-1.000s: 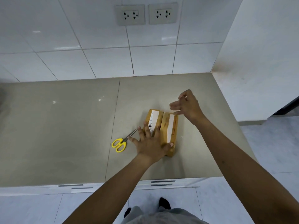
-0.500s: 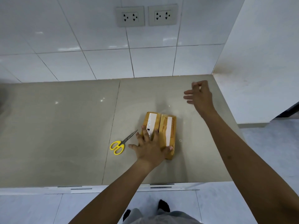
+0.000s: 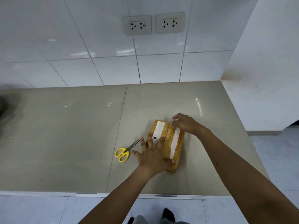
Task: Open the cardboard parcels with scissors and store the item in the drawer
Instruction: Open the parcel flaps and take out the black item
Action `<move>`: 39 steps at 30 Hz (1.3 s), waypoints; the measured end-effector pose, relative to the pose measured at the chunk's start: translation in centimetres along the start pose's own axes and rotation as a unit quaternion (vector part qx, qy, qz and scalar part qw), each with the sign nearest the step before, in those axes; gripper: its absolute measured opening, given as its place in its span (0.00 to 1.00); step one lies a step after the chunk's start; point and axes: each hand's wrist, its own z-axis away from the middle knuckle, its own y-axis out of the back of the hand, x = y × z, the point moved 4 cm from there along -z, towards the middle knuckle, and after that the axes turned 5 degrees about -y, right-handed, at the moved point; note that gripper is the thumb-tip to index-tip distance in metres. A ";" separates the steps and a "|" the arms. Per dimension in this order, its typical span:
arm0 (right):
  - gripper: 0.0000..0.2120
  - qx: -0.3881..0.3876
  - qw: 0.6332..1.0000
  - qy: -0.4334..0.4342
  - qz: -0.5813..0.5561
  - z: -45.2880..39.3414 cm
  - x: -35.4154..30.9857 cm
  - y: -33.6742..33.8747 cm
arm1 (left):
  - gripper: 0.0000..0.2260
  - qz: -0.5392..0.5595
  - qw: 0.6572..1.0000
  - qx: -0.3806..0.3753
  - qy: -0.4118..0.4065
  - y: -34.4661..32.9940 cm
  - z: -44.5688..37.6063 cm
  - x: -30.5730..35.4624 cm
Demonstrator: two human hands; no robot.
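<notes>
A brown cardboard parcel (image 3: 168,139) with white labels and a seam down its middle lies on the grey counter (image 3: 64,135), right of centre. My left hand (image 3: 152,157) presses flat on its near left half, fingers spread, thumb at the near edge. My right hand (image 3: 186,123) rests on the parcel's far right corner, fingers curled at the flap by the seam. Yellow-handled scissors (image 3: 124,152) lie shut on the counter just left of the parcel, their tips by my left fingers. No hand holds them.
White tiled wall with two sockets (image 3: 153,24) runs behind the counter; a white side wall (image 3: 267,78) bounds it on the right. A dark handle strip (image 3: 165,195) shows under the counter's front edge. A dark blurred object (image 3: 4,107) sits at far left.
My right hand lifted away from the parcel toward the far right, then came back down onto its far right corner. My left hand and the scissors stayed put.
</notes>
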 end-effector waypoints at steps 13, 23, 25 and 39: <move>0.06 -0.008 0.998 0.051 0.044 1.2 -1.3 3.6 | 0.46 -0.062 0.990 0.116 -0.050 -0.8 -1.7 1.5; 0.05 0.137 0.988 -0.027 -0.065 1.2 1.7 5.5 | 0.42 -0.102 0.969 0.179 -0.137 -1.9 -0.8 1.8; 0.06 0.183 0.980 -0.061 -0.053 1.0 2.6 5.4 | 0.41 -0.102 0.966 0.188 -0.145 -1.9 -0.7 1.8; 0.06 0.543 0.818 -0.051 0.184 3.7 3.8 8.8 | 0.40 -0.081 0.973 0.206 -0.068 -2.3 0.8 0.3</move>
